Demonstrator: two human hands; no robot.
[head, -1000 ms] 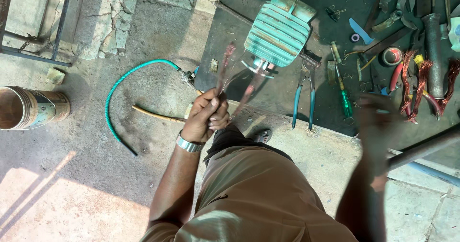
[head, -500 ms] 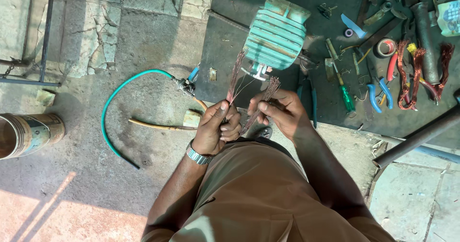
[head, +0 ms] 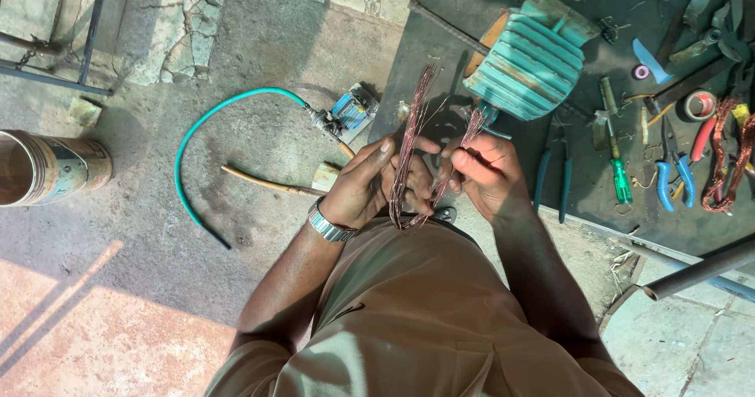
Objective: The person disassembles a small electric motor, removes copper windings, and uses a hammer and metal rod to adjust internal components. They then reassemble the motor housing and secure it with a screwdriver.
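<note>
The left hand (head: 370, 185), with a silver metal wristwatch (head: 329, 224) at its wrist, is closed around a long bundle of thin reddish copper wire strands (head: 409, 141); the fingers wrap the lower part while the strands rise toward 12 o'clock. The right hand (head: 484, 173) sits just beside it at 3 o'clock, thumb and forefinger pressed together on a shorter tuft of the same copper strands (head: 474, 123). Both hands are held close in front of the person's tan shirt (head: 409, 318).

At 1 o'clock from the hands a ribbed teal metal motor housing (head: 531, 63) lies on a dark work mat (head: 472, 4). At 3 o'clock lie blue-handled pliers (head: 553, 178), and beyond them a green-handled screwdriver (head: 617, 161), blue-handled cutters (head: 671, 173) and a coil of reddish copper wire (head: 727, 165).

At 10 o'clock a curved green hose (head: 208, 141) runs across the concrete floor (head: 118, 287) to a small blue metal fitting (head: 350, 112). A thin yellowish stick (head: 263, 181) lies near the left hand at 9 o'clock. Well apart at 9 o'clock, a rusty cylindrical metal can (head: 47, 167) lies on its side.
</note>
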